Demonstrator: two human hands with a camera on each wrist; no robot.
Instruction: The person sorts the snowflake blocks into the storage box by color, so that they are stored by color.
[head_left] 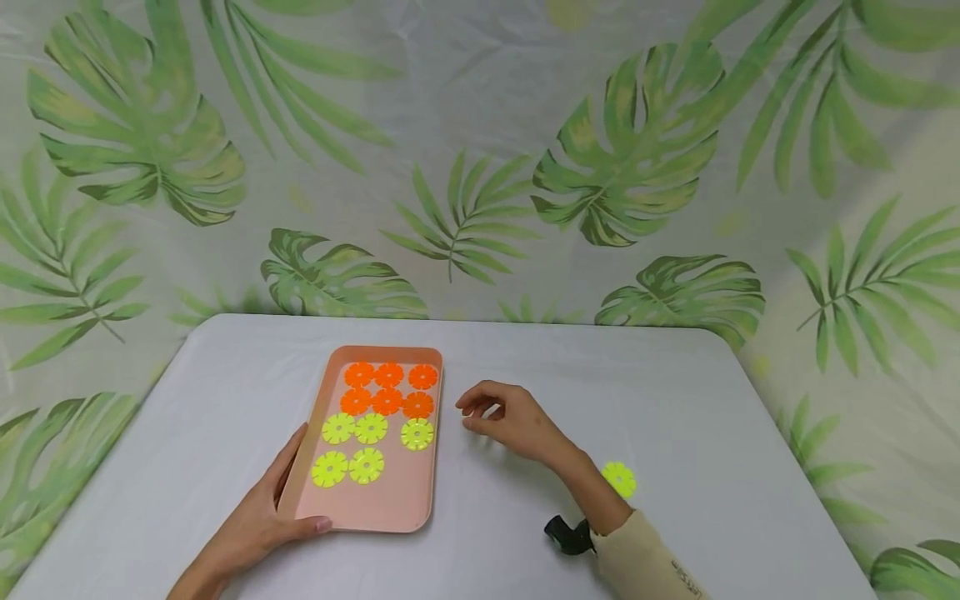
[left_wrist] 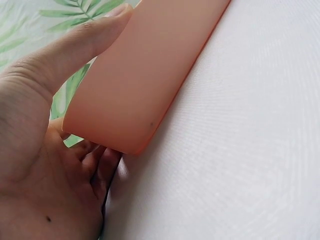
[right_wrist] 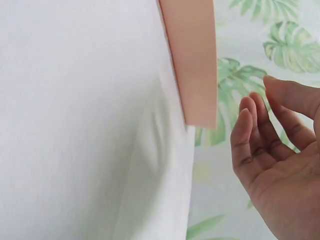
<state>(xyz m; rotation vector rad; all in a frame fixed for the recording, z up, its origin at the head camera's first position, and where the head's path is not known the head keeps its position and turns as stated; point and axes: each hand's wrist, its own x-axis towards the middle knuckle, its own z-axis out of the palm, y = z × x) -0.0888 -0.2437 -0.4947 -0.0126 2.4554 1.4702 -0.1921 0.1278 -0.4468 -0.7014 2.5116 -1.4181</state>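
A shallow pink tray (head_left: 382, 510) lies on the table, left of the middle. In it are several orange notched discs (head_left: 387, 402) at the far end and several yellow-green notched discs (head_left: 367, 465) nearer the front. My left hand (head_left: 258, 517) grips the tray's near left corner; in the left wrist view the thumb lies over the tray wall (left_wrist: 145, 70) and the fingers are behind and under the corner. To the right of the tray, apart from it, hovers my right hand (head_left: 517, 421), fingers loosely bent with nothing visible between them. One yellow-green disc (head_left: 619, 479) lies beside the right forearm.
A white cloth covers the table (head_left: 712, 433). A leaf-patterned curtain (head_left: 480, 167) hangs behind its far edge. A black device (head_left: 567, 536) shows by the right wrist, near the beige sleeve (head_left: 645, 558).
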